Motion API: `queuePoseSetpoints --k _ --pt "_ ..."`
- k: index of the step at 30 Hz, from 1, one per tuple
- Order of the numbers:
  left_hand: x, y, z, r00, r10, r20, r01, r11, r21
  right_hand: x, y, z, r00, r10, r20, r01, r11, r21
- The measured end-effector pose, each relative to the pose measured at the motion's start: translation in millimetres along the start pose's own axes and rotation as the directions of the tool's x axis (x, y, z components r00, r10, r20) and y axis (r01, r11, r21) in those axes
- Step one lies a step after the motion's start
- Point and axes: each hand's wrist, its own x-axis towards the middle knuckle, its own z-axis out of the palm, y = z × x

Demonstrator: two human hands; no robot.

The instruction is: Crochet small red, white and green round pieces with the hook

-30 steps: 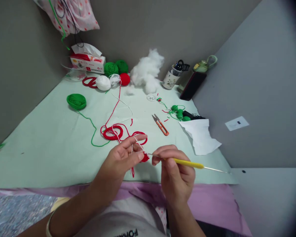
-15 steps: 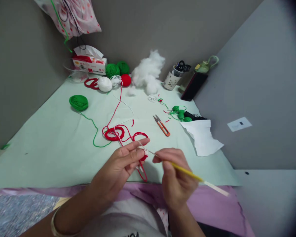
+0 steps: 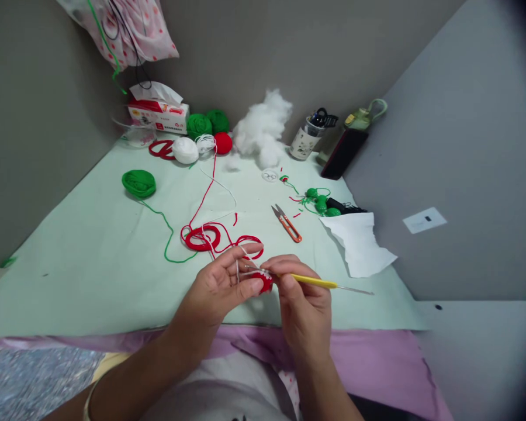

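Note:
Pinched between the thumb and fingers of my left hand (image 3: 217,289) is a small red and white crochet piece (image 3: 265,282). White yarn (image 3: 237,270) runs over its raised index finger down to the piece. My right hand (image 3: 304,301) grips a crochet hook (image 3: 314,281) by its yellow handle. The hook's front metal end lies at the white top edge of the piece; a thinner metal end sticks out to the right. Just beyond my hands lie a ring of red yarn (image 3: 203,238) and loose red loops (image 3: 249,240).
Orange thread snips (image 3: 286,224) and a torn white paper (image 3: 358,244) lie to the right. A green yarn ball (image 3: 139,183) sits left. Along the back stand a tissue box (image 3: 158,115), white stuffing (image 3: 263,130), a pen cup (image 3: 304,139) and a dark phone (image 3: 344,154).
My right hand has moved left and levelled the hook, bringing its tip into the piece's top edge. My left hand has turned the piece so more red shows.

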Motion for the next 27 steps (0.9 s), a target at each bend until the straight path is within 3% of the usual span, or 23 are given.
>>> queuePoseSetpoints --k 6,9,14,17,19,23,27 --pt "-2.5 5.6 2.1 1.000 -0.023 0.019 0.023 1.000 0.005 -0.2 1.5 2.7 0.999 -0.023 0.031 0.022 0.999 0.031" --pt "-2.8 10.2 0.7 0.995 -0.078 0.055 0.080 0.996 -0.034 1.8 1.1 4.0 0.999 -0.017 0.040 0.012 0.992 0.124" --pt "-2.1 13.0 -6.8 0.974 -0.179 0.137 0.192 0.978 -0.081 9.1 -4.7 -0.9 0.973 0.229 -0.036 -0.208 0.933 0.295" --pt "-1.4 9.4 -7.2 0.977 -0.167 0.133 0.178 0.981 -0.075 9.9 -6.4 -2.0 0.944 0.329 -0.008 -0.304 0.881 0.364" --pt "-0.5 5.2 -5.2 0.987 -0.103 0.121 0.111 0.992 -0.056 7.5 -4.6 0.0 0.953 0.304 0.012 -0.287 0.887 0.363" --pt "1.3 -3.6 -3.2 0.997 0.033 0.069 -0.036 0.999 0.038 -0.3 3.1 4.8 0.995 0.101 -0.011 -0.098 0.982 0.160" --pt "1.4 -5.1 -5.6 0.998 0.066 0.002 -0.066 0.995 0.069 -2.1 5.8 4.9 0.998 0.057 -0.010 -0.056 0.993 0.102"
